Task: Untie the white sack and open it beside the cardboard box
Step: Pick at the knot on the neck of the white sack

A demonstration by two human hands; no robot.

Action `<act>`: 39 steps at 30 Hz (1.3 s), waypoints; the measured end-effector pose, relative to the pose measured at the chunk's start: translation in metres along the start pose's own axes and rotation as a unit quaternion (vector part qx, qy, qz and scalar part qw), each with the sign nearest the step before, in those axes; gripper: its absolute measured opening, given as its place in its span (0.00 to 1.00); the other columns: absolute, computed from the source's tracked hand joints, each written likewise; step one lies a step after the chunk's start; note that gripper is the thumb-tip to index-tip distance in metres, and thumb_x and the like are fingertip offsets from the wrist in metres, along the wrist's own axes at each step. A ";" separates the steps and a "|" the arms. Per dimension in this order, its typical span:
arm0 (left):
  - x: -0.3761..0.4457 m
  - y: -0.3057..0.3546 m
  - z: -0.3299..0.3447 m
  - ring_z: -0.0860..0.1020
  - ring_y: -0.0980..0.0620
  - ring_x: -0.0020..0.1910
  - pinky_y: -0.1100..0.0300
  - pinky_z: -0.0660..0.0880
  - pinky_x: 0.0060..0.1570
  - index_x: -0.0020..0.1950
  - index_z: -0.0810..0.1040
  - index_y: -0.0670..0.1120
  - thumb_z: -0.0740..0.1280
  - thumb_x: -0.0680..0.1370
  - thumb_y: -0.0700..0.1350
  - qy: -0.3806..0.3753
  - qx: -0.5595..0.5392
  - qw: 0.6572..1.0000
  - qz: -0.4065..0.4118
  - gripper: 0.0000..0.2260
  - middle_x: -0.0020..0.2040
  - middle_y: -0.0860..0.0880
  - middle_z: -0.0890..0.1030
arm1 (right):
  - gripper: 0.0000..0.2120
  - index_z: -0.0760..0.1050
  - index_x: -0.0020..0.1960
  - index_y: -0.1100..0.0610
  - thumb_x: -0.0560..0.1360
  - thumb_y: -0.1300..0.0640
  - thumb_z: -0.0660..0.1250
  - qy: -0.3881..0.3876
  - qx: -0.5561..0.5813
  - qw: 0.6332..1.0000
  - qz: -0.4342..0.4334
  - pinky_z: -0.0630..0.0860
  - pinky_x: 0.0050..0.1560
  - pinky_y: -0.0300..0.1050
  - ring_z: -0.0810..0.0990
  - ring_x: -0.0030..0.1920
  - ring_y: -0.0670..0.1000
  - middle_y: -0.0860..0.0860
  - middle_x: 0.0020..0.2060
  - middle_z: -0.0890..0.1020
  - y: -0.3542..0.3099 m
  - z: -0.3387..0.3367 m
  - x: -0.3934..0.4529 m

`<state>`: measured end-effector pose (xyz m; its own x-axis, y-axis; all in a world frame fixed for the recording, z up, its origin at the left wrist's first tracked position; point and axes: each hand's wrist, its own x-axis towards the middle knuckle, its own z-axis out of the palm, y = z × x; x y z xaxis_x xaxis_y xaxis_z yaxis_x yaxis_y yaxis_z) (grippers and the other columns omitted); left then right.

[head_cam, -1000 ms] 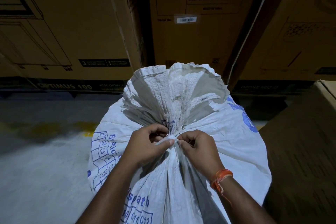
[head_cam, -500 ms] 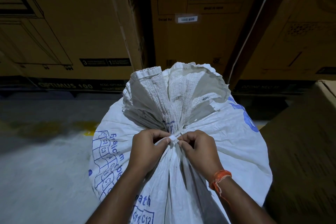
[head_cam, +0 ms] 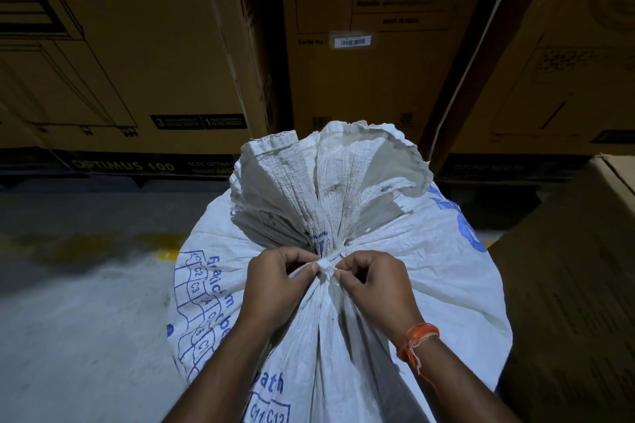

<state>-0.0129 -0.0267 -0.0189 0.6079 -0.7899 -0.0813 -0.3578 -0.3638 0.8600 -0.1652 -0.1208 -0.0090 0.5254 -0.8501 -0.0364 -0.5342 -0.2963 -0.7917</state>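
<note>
A full white woven sack (head_cam: 436, 271) with blue print stands on the floor right in front of me. Its neck is gathered tight and bound by a white tie strip (head_cam: 324, 265), with the loose mouth fanned out above. My left hand (head_cam: 275, 285) pinches the tie from the left. My right hand (head_cam: 378, 288), with an orange thread band at the wrist, pinches it from the right. A plain cardboard box (head_cam: 577, 285) stands touching or close beside the sack on the right.
Tall printed cardboard cartons (head_cam: 144, 45) stand in a row behind the sack, with dark gaps between them. Grey concrete floor (head_cam: 68, 319) with a faded yellow mark lies to the left.
Both hands keep their pinch on the tie. The thumbs and fingers have shifted slightly, and a short end of the white strip now sticks up between them.
</note>
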 end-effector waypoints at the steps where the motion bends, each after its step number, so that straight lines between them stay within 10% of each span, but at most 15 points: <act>1: -0.001 0.001 0.000 0.84 0.66 0.42 0.70 0.76 0.43 0.45 0.90 0.52 0.76 0.76 0.44 0.012 0.009 1.000 0.000 0.03 0.39 0.60 0.88 | 0.08 0.83 0.35 0.55 0.72 0.56 0.76 -0.004 -0.010 1.000 -0.003 0.69 0.31 0.31 0.77 0.30 0.42 0.46 0.26 0.79 -0.001 -0.002 0.000; 14: -0.015 -0.010 0.013 0.87 0.54 0.49 0.44 0.82 0.59 0.46 0.89 0.54 0.75 0.77 0.45 0.054 -0.119 0.988 -0.076 0.04 0.43 0.56 0.89 | 0.05 0.85 0.39 0.53 0.73 0.57 0.74 -0.008 -0.005 0.998 -0.058 0.71 0.38 0.40 0.77 0.41 0.49 0.51 0.32 0.76 0.002 0.005 -0.006; 24: -0.014 -0.006 0.015 0.85 0.62 0.47 0.57 0.79 0.53 0.43 0.88 0.54 0.76 0.77 0.44 0.073 -0.085 0.992 -0.060 0.05 0.41 0.59 0.88 | 0.15 0.76 0.29 0.46 0.73 0.56 0.74 0.006 -0.005 0.999 -0.039 0.65 0.34 0.33 0.75 0.36 0.46 0.47 0.29 0.74 0.000 0.012 -0.006; 39: -0.013 -0.002 0.015 0.85 0.61 0.46 0.51 0.82 0.54 0.40 0.87 0.56 0.76 0.76 0.46 0.077 -0.068 0.992 -0.069 0.06 0.39 0.62 0.87 | 0.05 0.83 0.35 0.54 0.70 0.58 0.75 -0.014 -0.044 0.999 -0.023 0.69 0.32 0.32 0.80 0.32 0.46 0.46 0.27 0.81 -0.004 -0.007 -0.006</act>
<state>-0.0307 -0.0234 -0.0273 0.7492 -0.6484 -0.1347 -0.1705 -0.3854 0.9068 -0.1705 -0.1177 -0.0014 0.5688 -0.8223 -0.0191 -0.5645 -0.3734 -0.7361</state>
